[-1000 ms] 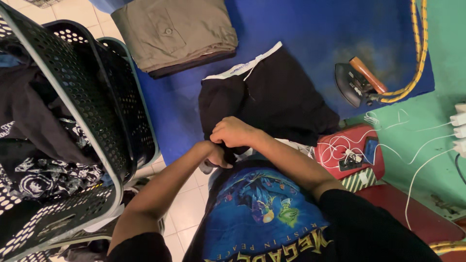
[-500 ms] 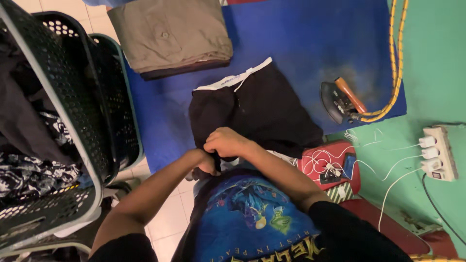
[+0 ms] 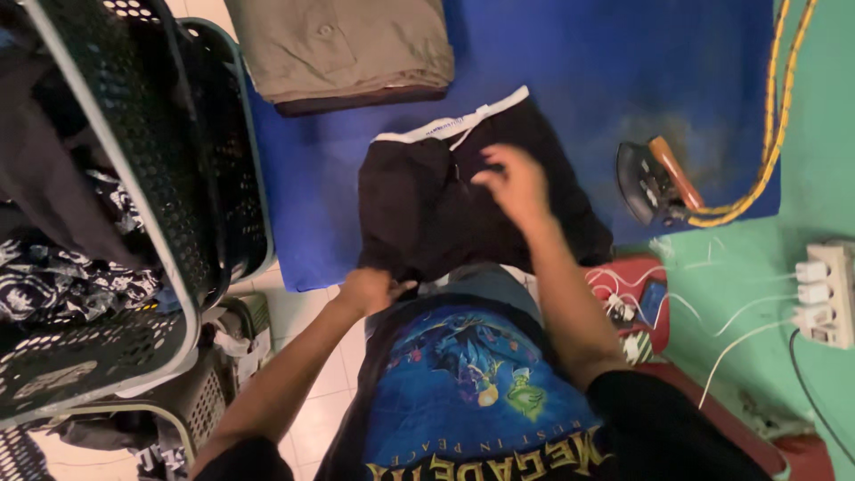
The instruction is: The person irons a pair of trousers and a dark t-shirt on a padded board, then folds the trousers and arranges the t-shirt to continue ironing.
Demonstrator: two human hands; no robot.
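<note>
A pair of black shorts (image 3: 427, 205) with a white waistband lies flat on a blue cloth-covered surface (image 3: 579, 71). My left hand (image 3: 367, 289) pinches the near hem of the shorts at their lower left corner. My right hand (image 3: 515, 183) hovers with fingers spread over the right half of the shorts, blurred; I cannot tell whether it touches the fabric. A black iron (image 3: 655, 183) with a brown handle stands on the blue cloth to the right of the shorts.
A folded khaki garment (image 3: 343, 44) lies at the far end of the blue cloth. Dark mesh laundry baskets (image 3: 134, 151) with clothes stand at the left. A yellow cord (image 3: 775, 116) runs from the iron. A white power strip (image 3: 824, 289) sits on the green floor at the right.
My right hand has left the near hem, where both hands were together, and moved up over the shorts with fingers spread. My left hand stays on the hem.
</note>
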